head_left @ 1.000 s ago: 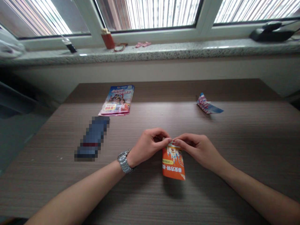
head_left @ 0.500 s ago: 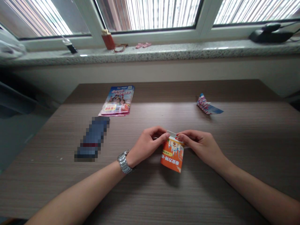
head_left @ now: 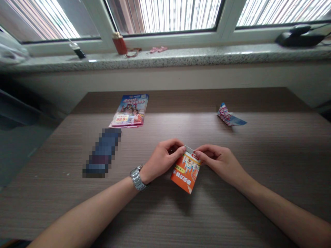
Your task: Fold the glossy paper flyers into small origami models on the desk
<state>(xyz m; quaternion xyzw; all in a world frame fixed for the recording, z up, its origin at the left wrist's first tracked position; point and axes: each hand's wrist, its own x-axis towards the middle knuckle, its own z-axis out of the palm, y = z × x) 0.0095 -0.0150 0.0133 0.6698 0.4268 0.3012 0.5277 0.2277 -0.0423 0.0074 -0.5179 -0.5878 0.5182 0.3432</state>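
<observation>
An orange and white printed flyer [head_left: 186,173], folded into a small panel with a castle and a wheel on it, is held just above the table. My left hand [head_left: 168,156] pinches its upper left edge between thumb and fingers; a metal watch [head_left: 139,178] is on that wrist. Opposite, my right hand [head_left: 219,160] pinches the upper right corner. A pale strip of the paper's edge shows between the two thumbs. The fingers behind the paper are partly hidden.
Left of centre lies a stack of printed flyers [head_left: 130,111], with a blurred-out dark object [head_left: 103,151] nearer me. A folded blue paper piece [head_left: 230,117] stands on the table [head_left: 181,103] at right. The stone sill [head_left: 191,57] holds a red item [head_left: 119,44] and a black device [head_left: 298,37].
The flyer's lower end has swung left and tilted between my hands. My right hand has shifted very slightly; both hands keep their pinch.
</observation>
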